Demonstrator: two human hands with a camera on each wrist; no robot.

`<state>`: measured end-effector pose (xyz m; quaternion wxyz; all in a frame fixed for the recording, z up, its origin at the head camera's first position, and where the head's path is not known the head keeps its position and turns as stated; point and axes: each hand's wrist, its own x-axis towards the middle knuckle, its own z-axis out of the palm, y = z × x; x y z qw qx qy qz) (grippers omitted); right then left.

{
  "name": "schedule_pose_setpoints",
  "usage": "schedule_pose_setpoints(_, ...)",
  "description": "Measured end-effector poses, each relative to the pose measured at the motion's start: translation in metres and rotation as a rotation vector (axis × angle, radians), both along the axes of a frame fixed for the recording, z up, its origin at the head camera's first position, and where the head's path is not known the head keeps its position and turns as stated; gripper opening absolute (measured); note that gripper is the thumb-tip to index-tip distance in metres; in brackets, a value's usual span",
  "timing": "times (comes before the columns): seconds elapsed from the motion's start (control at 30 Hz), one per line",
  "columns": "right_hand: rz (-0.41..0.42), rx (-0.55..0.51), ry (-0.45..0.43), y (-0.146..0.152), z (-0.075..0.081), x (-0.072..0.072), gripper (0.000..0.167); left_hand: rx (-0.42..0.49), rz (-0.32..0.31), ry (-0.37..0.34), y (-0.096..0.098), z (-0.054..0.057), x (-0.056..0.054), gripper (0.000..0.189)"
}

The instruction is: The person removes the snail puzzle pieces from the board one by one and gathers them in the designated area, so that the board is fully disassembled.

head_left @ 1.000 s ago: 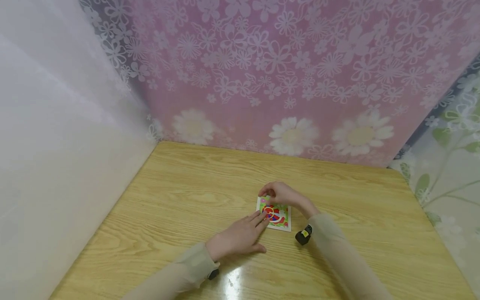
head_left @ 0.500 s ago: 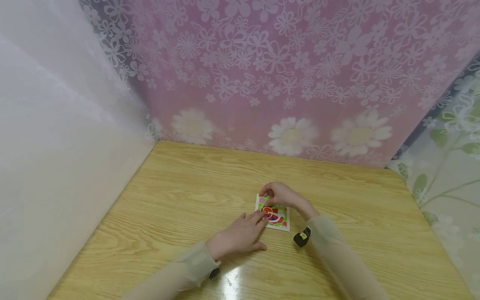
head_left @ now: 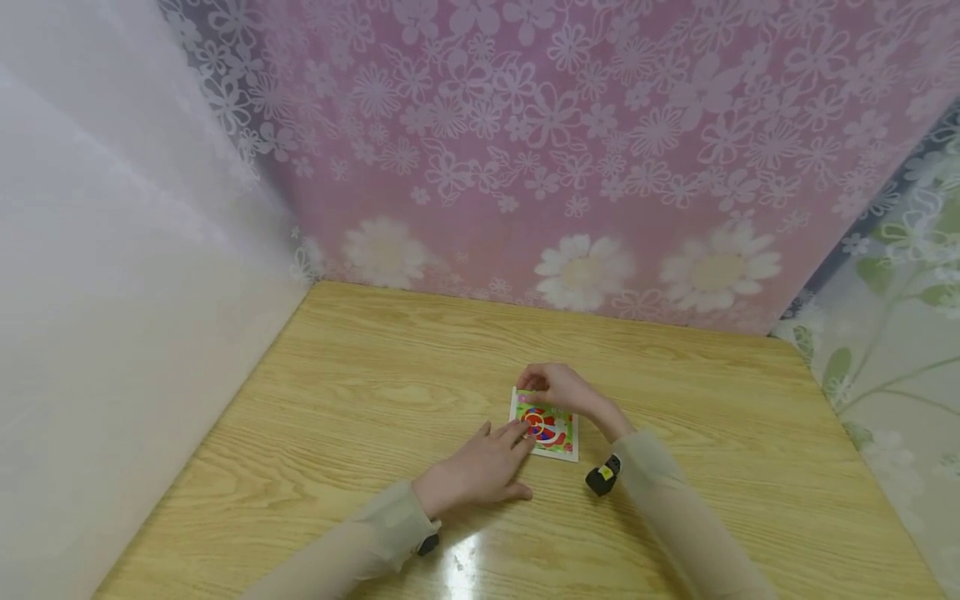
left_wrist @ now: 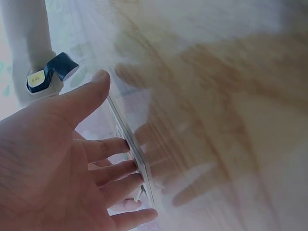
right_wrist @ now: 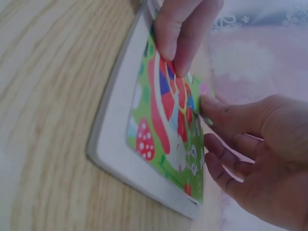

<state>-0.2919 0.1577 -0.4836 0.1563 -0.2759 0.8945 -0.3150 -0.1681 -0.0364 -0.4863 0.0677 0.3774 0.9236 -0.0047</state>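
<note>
A small puzzle (head_left: 555, 437) with a snail picture on green lies in a white frame (right_wrist: 110, 144) on the table. My left hand (head_left: 480, 471) rests its straight fingertips on the picture's near left part, thumb spread out over the wood. At the far left corner, my right hand (head_left: 562, 390) pinches a green puzzle piece (right_wrist: 204, 90) with a pink flower on it. In the right wrist view the thumb (right_wrist: 226, 113) presses on this piece and its edge looks slightly raised. The right index finger is partly hidden behind the piece.
The wooden table (head_left: 360, 392) meets a white wall (head_left: 150, 275) on the left and a pink flowered curtain (head_left: 480, 208) at the back. A leafy cloth (head_left: 892, 358) hangs along the right side. A small black camera (head_left: 602, 475) sits at the right wrist.
My right thumb and fingers have shifted slightly at the puzzle's far left corner. The left hand stays nearly still on the picture.
</note>
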Motion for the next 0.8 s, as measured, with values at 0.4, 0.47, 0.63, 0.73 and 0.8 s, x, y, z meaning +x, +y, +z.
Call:
schedule_pose_setpoints(0.4, 0.017, -0.061, 0.061, 0.0061, -0.0004, 0.0027, 0.017, 0.027, 0.009, -0.026, -0.0011, -0.0007, -0.0013, 0.081)
schedule_pose_setpoints(0.47, 0.007, -0.067, 0.05, 0.0068, -0.0007, 0.0028, 0.019, 0.032, 0.007, -0.027, -0.0014, -0.0008, -0.0017, 0.081)
schedule_pose_setpoints(0.63, -0.042, -0.069, 0.053, 0.0081, -0.0019, 0.0036, 0.02, 0.042, 0.009, -0.037, -0.002, -0.0009, -0.0027, 0.08)
schedule_pose_setpoints(0.73, -0.065, -0.07, 0.073, 0.0089, -0.0024, 0.0042, 0.018, 0.043, 0.01, -0.037, -0.0024, 0.0003, -0.0029, 0.08)
schedule_pose_setpoints(0.8, -0.073, -0.077, 0.076, 0.0093, -0.0029, 0.0042, 0.015, 0.042, 0.009, -0.034, -0.0026, 0.001, -0.0028, 0.08)
